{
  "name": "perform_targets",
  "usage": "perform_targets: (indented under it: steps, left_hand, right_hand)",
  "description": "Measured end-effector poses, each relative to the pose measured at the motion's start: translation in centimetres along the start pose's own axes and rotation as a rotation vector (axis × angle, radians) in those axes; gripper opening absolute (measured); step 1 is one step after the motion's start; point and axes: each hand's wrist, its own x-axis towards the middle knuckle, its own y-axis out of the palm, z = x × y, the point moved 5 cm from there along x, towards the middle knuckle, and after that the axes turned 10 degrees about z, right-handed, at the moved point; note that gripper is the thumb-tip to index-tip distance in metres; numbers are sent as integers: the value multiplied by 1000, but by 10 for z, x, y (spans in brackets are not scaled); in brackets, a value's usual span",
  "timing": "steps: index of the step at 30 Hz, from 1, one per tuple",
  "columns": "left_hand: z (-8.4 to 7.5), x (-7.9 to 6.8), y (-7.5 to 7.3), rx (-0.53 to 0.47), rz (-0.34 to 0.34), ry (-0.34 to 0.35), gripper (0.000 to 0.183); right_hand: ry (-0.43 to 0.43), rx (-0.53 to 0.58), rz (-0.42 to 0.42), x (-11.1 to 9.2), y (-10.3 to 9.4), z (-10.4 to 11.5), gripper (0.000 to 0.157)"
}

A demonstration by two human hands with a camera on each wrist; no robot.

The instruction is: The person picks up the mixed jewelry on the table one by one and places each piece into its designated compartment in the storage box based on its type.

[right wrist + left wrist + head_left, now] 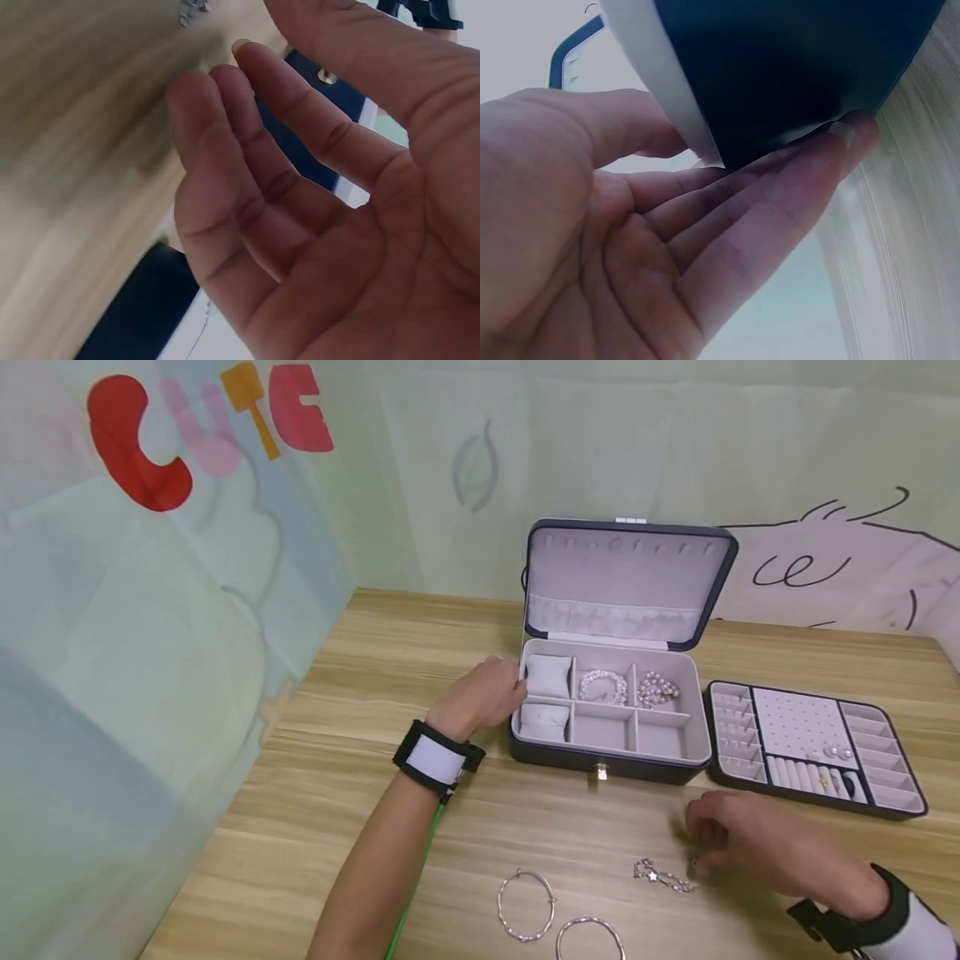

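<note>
A dark blue jewelry box (555,753) with a pale lining stands with its lid (615,577) raised. My left hand (483,693) grips its left wall, thumb over the rim and fingers along the dark outer side (780,67). Over the table at the right, my right hand (757,839) hovers with loosely bent fingers and nothing in them. Just left of its fingertips lies a silver chain bracelet (662,877) with a star charm. Inside the box are two white cushions (548,677), a pearl bracelet (603,687) and a beaded bracelet (657,690).
To the box's right sits a jewelry tray (806,720) with earrings (836,752) and rings (828,779). Two silver bangles (527,935) (590,920) lie near the front edge of view. A printed cloth (420,485) hangs behind the wooden table (322,793).
</note>
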Motion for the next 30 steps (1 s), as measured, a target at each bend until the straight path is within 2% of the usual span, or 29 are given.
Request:
perform_targets:
  steps: [3,7,10,15,19,23,27,30]
  left_hand:
    - [-1,0,0,7,-5,5,35]
    - [-1,0,0,14,-11,4,35]
    - [-1,0,0,11,-13,5,36]
    - [0,0,0,6,-14,6,36]
    - [0,-1,0,3,-9,2,36]
    - [0,-1,1,1,-5,-3,35]
    - [0,-2,1,-6,-6,-1,35]
    - [0,-2,1,-14,-7,0,35]
  right_hand:
    - [-39,-37,-11,-1,4,-1,26]
    - [-96,-89,-71,-1,6,-2,31]
    - [-105,-106,-99,-1,6,-3,34]
    - [-106,-121,-88,-2,8,-3,33]
    - [-72,-117,-31,-2,10,-2,34]
    - [-2,-81,-11,-1,10,-1,30]
    - [38,38,-69,0,4,-2,29]
    - [20,156,-126,1,-2,-2,32]
